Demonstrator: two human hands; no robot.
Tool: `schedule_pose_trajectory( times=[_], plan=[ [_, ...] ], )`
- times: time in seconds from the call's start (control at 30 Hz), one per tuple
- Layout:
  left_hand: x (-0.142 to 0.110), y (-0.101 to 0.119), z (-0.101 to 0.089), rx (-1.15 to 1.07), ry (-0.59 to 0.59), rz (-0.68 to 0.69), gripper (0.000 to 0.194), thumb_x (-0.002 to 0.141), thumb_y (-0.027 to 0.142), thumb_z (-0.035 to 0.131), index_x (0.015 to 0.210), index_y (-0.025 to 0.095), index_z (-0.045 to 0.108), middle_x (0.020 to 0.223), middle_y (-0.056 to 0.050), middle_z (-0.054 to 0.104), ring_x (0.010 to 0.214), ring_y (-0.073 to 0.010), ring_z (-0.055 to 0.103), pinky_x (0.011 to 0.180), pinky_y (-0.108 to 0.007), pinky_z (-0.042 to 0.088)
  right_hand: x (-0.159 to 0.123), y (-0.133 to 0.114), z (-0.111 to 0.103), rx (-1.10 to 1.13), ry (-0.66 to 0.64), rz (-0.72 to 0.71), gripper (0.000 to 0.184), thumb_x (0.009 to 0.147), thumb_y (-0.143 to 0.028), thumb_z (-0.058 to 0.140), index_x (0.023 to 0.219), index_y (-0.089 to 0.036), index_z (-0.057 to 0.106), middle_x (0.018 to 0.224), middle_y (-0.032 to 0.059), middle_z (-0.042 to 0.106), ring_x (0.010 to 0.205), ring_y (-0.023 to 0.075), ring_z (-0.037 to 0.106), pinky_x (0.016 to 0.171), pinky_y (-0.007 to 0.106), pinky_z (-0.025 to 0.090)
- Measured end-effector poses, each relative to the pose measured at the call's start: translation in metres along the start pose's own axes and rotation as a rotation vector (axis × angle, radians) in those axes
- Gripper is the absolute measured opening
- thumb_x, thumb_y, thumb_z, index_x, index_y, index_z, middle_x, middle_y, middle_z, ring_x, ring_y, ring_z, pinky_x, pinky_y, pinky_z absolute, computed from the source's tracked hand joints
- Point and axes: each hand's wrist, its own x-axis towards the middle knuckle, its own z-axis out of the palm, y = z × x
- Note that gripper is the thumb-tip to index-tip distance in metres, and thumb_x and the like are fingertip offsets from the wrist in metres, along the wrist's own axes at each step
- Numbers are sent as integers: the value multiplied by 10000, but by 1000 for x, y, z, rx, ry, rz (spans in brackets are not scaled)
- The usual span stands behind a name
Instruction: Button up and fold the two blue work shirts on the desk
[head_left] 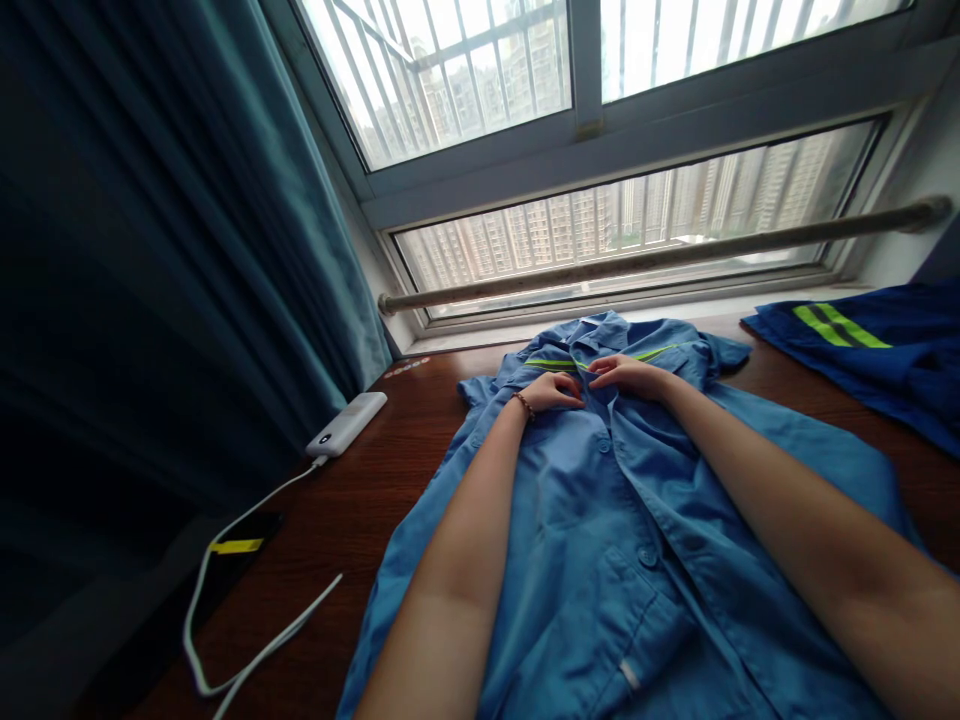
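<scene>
A light blue short-sleeved work shirt (555, 520) with yellow-green reflective strips lies spread out front side up, its collar toward the window. My left hand (556, 391), with a beaded bracelet at the wrist, has its fingers closed on the left edge of the front opening at chest height. Just across from it, my right hand (627, 377) pinches the other edge of the opening. Below the hands, a button (604, 446) and a lower button (646, 556) show on the left front panel. What lies right between the fingertips is too small to make out.
A darker blue garment (915, 345) with reflective strips lies at the right on the brown wooden surface (405, 450). On the left are a white power bank (347, 424), its white cable (196, 600) and a blue curtain (300, 230). A metal rail (660, 260) crosses before the window.
</scene>
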Motion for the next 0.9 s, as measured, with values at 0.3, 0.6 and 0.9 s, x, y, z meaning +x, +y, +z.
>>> schedule_pose_trajectory(
  times=[0.3, 0.6, 0.9],
  plan=[
    [-3, -3, -2, -76, 22, -75, 260, 530, 336, 713, 625, 112, 619, 766, -25, 582, 757, -135, 532, 771, -278, 403, 2, 3, 3, 93, -5, 18, 290, 524, -168, 744, 781, -133, 614, 639, -4, 618, 553, 94, 571, 517, 171, 453],
    [-11, 11, -3, -651, 300, -94, 242, 566, 264, 703, 649, 101, 545, 867, -58, 616, 796, -139, 565, 791, -317, 422, 2, -2, 2, 28, -1, 76, 266, 571, -240, 741, 784, -128, 628, 670, 24, 621, 526, 89, 552, 476, 167, 458],
    [-4, 7, -1, -435, 164, -256, 320, 532, 347, 718, 678, 98, 579, 606, 27, 542, 538, -53, 467, 536, -199, 358, 8, 0, 12, 210, 34, 105, 234, 571, -101, 716, 732, -125, 547, 615, 11, 602, 550, 113, 586, 528, 199, 499]
  ],
)
